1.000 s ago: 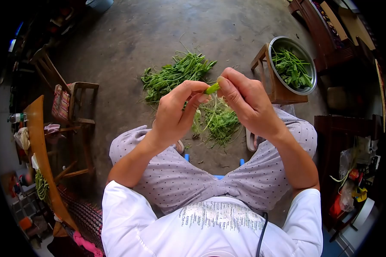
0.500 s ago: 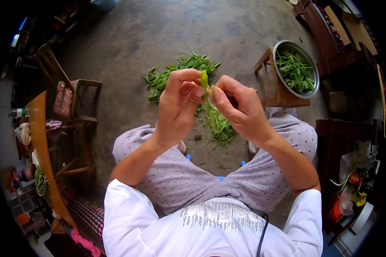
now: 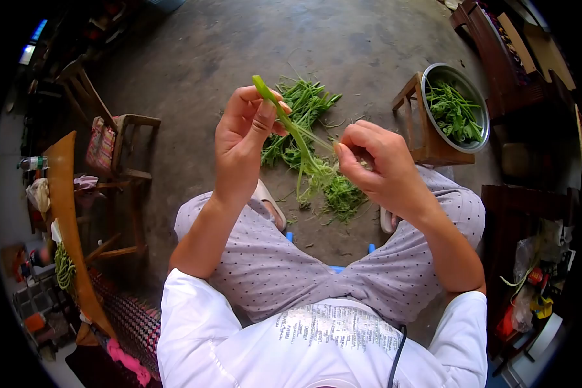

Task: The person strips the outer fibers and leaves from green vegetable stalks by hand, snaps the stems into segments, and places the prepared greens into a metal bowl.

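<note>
Pinched in my left hand (image 3: 242,132) is a long green stalk (image 3: 295,132), its thick end pointing up and its leafy tip hanging down between my hands. My right hand (image 3: 378,165) is closed on a thin pale strand (image 3: 317,140) that stretches from the stalk. Below and behind the stalk, a heap of green stems and leaves (image 3: 307,103) lies on the floor. A smaller pile of fine trimmings (image 3: 344,196) rests nearer my feet.
A metal basin (image 3: 482,136) holding greens sits on a wooden stool (image 3: 443,155) at the right. On the left stand a wooden chair (image 3: 139,120) and a table edge (image 3: 64,187). Dark wooden furniture (image 3: 507,84) is at the upper right.
My hands have moved apart, the left one up and to the left with the stalk, the right one slightly right and down. A thin strand now stretches between them.
</note>
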Demonstrator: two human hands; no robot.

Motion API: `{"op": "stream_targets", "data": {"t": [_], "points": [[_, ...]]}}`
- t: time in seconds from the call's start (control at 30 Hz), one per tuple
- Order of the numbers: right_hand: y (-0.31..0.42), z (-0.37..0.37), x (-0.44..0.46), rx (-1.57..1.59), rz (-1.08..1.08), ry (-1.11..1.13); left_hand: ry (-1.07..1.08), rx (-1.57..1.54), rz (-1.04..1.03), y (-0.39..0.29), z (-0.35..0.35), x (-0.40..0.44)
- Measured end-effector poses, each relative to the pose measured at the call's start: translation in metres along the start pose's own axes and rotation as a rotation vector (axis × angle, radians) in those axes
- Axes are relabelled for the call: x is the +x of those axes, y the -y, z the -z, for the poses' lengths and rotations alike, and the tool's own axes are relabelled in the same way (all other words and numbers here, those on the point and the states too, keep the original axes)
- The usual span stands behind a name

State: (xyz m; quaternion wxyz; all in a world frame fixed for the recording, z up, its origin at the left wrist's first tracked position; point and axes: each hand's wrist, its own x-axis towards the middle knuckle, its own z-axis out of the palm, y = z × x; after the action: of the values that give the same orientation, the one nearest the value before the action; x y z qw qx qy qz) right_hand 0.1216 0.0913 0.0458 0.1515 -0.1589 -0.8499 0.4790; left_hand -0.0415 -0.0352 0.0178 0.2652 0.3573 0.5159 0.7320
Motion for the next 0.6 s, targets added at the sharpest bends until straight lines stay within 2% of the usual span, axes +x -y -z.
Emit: {"op": "stream_targets", "data": {"t": [0.1,0.17,0.2,0.3,0.4,0.43,0.5,0.6], "points": [[-0.005,0.005,0.000,0.001,0.053,-0.029,0.001,-0.121,0.075,0.000,0.006,0.002],[-0.010,0.002,0.003,0.112,0.097,-0.039,-0.012,-0.183,0.155,-0.001,0.003,0.002],[-0.011,0.000,0.005,0.347,0.138,-0.034,-0.011,-0.184,0.157,-0.001,0.001,0.001],[-0.005,0.001,0.007,0.684,0.102,0.034,0.001,-0.256,0.243,0.001,-0.005,-0.001],[-0.007,-0.006,0.009,0.977,-0.055,0.055,0.004,-0.266,0.286,0.001,-0.009,-0.005],[-0.008,-0.010,0.009,0.978,-0.056,0.053,0.009,-0.257,0.284,0.000,-0.011,-0.006],[-0.011,-0.017,0.010,0.678,-0.007,-0.074,0.016,-0.248,0.284,-0.001,-0.013,-0.007],[-0.003,-0.018,0.008,0.484,-0.045,-0.061,0.032,-0.220,0.264,0.001,-0.014,-0.009]]}}
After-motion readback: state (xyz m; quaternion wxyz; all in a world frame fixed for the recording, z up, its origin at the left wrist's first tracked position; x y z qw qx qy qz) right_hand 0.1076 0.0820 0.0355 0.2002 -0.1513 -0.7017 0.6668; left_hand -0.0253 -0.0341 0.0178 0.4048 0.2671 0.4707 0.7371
